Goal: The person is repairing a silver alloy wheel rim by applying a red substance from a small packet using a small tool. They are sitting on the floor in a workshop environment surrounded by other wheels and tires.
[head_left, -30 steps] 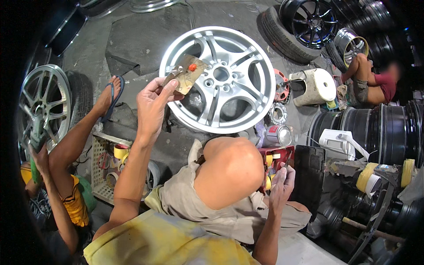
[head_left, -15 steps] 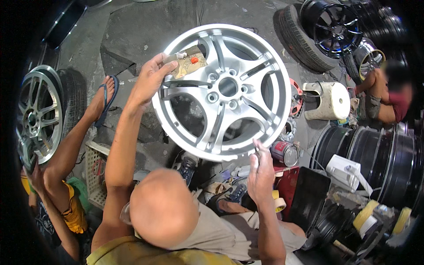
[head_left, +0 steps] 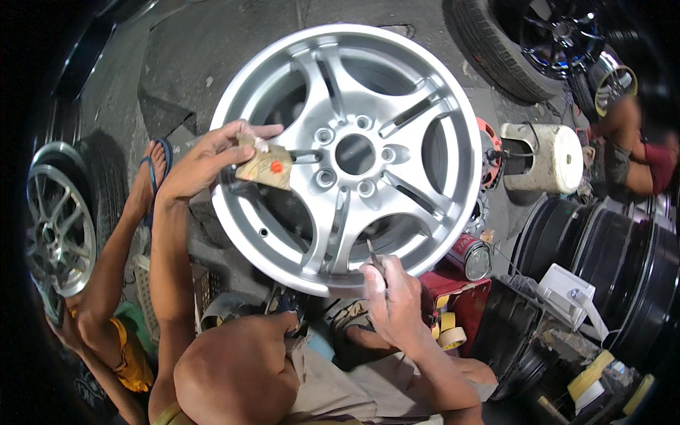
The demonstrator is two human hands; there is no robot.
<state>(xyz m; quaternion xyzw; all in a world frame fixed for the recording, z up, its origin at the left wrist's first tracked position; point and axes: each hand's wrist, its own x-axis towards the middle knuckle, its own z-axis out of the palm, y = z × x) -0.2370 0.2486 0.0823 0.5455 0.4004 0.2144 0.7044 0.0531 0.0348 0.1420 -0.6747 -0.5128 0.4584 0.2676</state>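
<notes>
Silver wheel [head_left: 347, 177] beyond the right hand [head_left: 393, 297]
Left hand [head_left: 212, 161] pinches a tan card [head_left: 263, 172] (dabbed orange) over the wheel's left side; right hand grips a thin tool [head_left: 374, 256] at the near edge.

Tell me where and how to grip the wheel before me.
Try the rim at upper right, from outside: its curved lip is bare there and could be hooked; the left hand overlaps the left edge, the right hand the near edge.
</notes>
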